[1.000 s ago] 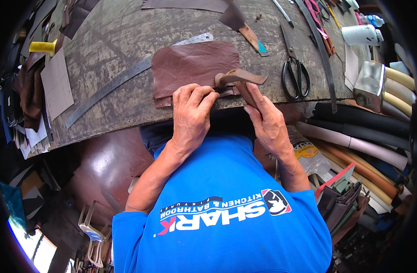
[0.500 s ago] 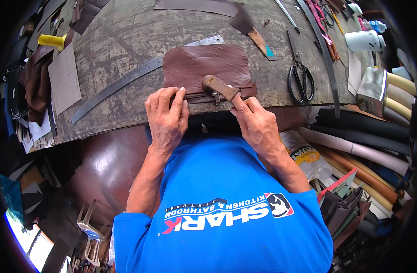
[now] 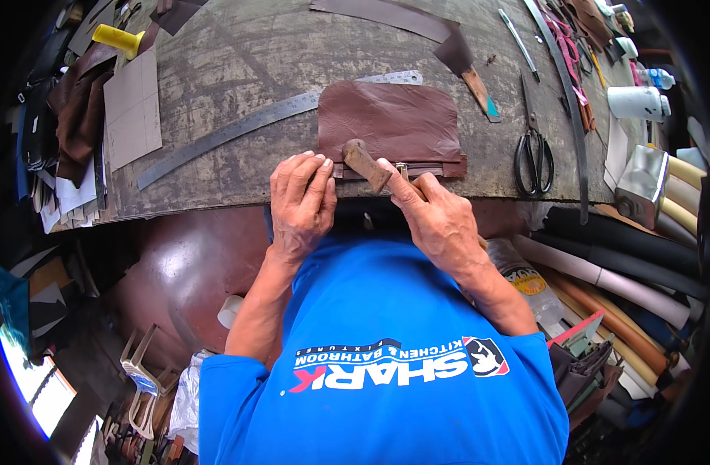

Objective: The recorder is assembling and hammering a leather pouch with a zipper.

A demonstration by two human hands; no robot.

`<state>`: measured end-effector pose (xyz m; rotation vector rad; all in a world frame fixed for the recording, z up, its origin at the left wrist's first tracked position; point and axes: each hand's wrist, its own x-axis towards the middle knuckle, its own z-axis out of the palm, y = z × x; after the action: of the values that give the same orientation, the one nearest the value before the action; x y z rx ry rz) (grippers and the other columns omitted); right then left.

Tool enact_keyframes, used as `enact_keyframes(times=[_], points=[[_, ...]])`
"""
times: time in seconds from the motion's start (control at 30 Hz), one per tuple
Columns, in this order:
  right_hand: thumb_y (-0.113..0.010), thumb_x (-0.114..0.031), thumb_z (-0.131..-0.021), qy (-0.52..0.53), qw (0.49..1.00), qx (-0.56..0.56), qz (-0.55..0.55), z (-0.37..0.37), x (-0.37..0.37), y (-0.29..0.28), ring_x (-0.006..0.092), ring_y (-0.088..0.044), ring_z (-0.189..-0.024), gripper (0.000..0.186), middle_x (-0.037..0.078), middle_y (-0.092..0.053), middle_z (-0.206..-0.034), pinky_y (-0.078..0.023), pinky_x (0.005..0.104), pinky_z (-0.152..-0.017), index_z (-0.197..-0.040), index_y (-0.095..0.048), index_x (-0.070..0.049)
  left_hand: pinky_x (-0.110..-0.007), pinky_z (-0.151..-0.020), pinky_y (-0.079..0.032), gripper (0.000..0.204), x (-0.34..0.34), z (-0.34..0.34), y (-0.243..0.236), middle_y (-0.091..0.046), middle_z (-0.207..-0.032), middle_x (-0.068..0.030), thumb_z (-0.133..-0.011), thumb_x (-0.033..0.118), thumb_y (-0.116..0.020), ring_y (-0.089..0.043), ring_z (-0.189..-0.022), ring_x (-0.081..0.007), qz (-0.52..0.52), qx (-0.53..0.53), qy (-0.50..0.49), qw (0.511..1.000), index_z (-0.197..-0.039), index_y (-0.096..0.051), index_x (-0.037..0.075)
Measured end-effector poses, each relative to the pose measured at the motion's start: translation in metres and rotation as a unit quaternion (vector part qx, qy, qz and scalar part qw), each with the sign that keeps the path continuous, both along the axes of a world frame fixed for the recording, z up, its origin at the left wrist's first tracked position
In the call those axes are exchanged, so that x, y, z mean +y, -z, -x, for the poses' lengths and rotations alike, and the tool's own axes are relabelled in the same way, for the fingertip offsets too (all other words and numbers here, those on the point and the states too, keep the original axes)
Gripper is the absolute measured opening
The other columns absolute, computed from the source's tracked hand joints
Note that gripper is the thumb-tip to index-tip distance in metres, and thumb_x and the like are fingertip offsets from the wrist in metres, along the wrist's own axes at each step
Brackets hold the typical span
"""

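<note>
A brown leather piece (image 3: 390,120) lies at the table's near edge, with a folded strip along its near side. My left hand (image 3: 302,200) is at the strip's left end, fingers bent close together with the tips at the leather; whether they pinch it is hidden. My right hand (image 3: 436,217) is closed around a hammer with a worn brown head (image 3: 364,164), its forefinger stretched toward the head. The hammer head lies over the strip, close to my left fingertips. A metal zip pull (image 3: 402,168) shows just right of the hammer head.
A steel ruler (image 3: 238,128) runs behind the leather. Black-handled scissors (image 3: 534,159), a knife with a wooden handle (image 3: 479,91) and a long dark strip (image 3: 576,116) lie to the right. Card (image 3: 134,112) and a yellow object (image 3: 118,37) are left. Material rolls (image 3: 603,275) stand below right.
The hammer head has moved left along the strip, closer to my left fingers and away from the zip pull. The whole view has shifted a little.
</note>
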<state>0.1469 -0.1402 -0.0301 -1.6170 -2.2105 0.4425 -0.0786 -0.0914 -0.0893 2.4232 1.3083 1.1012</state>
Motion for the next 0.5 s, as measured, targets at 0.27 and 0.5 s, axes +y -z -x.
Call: enact_keyframes(times=[0.27, 0.5], points=[[-0.065, 0.001, -0.086, -0.027, 0.999, -0.029, 0.021, 0.009, 0.011, -0.012, 0.0236, -0.060, -0.063, 0.076, 0.007, -0.051, -0.082, -0.053, 0.0385, -0.053, -0.154, -0.043, -0.024, -0.045, -0.097, -0.051, 0.021, 0.000, 0.007, 0.001, -0.068, -0.108, -0.0115, -0.081, -0.004, -0.067, -0.064, -0.111, -0.0315, 0.019, -0.076, 0.015, 0.997, -0.101, -0.071, 0.000], [-0.065, 0.001, -0.083, -0.043, 0.997, -0.049, 0.037, 0.021, 0.015, -0.020, 0.0249, -0.063, -0.066, 0.082, 0.009, -0.053, -0.085, -0.055, 0.0387, -0.055, -0.156, -0.039, -0.027, -0.046, -0.098, -0.051, 0.013, -0.003, 0.011, 0.003, -0.065, -0.099, -0.0126, -0.081, -0.006, -0.063, -0.064, -0.108, -0.0324, 0.022, -0.138, 0.017, 0.990, -0.093, -0.067, -0.001]])
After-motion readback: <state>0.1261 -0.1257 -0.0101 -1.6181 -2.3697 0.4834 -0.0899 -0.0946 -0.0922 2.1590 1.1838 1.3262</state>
